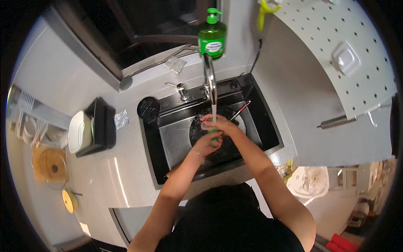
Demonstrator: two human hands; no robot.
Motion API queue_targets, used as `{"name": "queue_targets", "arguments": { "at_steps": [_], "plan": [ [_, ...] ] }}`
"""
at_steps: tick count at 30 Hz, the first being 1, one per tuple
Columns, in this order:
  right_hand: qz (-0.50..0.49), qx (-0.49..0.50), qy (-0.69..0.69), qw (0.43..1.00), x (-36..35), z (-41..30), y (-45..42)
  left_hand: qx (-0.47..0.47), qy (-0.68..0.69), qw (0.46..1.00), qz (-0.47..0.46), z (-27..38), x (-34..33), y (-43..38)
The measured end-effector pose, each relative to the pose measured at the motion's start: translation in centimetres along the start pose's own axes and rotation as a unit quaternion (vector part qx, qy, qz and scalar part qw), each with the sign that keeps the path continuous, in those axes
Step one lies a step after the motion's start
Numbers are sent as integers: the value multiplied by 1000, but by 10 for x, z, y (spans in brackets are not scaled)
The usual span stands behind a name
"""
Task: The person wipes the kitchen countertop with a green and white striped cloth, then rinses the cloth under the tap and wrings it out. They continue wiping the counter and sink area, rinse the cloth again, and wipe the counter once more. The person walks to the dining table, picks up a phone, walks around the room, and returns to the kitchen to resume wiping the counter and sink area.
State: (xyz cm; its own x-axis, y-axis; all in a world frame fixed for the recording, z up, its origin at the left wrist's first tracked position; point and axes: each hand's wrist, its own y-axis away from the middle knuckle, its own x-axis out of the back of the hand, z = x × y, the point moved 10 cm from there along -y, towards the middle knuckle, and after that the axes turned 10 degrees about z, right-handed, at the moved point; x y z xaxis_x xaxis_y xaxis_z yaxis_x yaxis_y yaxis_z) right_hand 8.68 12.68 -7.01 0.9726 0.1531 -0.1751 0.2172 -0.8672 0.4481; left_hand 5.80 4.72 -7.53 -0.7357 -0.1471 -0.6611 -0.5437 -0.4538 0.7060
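Both hands are over the black sink (176, 138), below a chrome faucet (210, 78) with water running from it. My left hand (206, 144) has its fingers closed around a small green object (215, 138), too blurred to name. Just above it, my right hand (222, 123) is in the stream of water, fingers pointing left. Whether it also grips the green object is unclear. Beneath the hands, a dark round pan (195, 132) rests in the basin, partly hidden. A utensil with a red handle (242, 108) leans up near a white dish (241, 124), right of my right hand.
A green pump bottle (212, 41) stands behind the faucet. Left of it are a built-in soap dispenser (182, 91) and a black round item (149, 109) at the sink's corner. A black rack (102, 126) holding a white basin (78, 130) sits on the left counter. A pegboard (355, 63) hangs right.
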Motion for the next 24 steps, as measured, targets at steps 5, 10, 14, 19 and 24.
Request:
{"name": "queue_targets", "arguments": {
  "at_steps": [5,10,14,19,24],
  "plan": [
    [-12,129,420,898,-12,-24,-26,-163,-132,957,200,28,17,-11],
    [62,335,416,843,41,-51,-82,67,128,989,29,-12,5,-27],
    [62,198,402,892,13,-90,-78,122,271,952,-69,-12,-3,-3],
    [-167,-3,-178,970,-49,-29,-11,65,375,899,-217,11,-23,51],
    [-209,-28,-580,787,-142,-61,71,105,493,810,-300,5,-47,88]
  ]
}}
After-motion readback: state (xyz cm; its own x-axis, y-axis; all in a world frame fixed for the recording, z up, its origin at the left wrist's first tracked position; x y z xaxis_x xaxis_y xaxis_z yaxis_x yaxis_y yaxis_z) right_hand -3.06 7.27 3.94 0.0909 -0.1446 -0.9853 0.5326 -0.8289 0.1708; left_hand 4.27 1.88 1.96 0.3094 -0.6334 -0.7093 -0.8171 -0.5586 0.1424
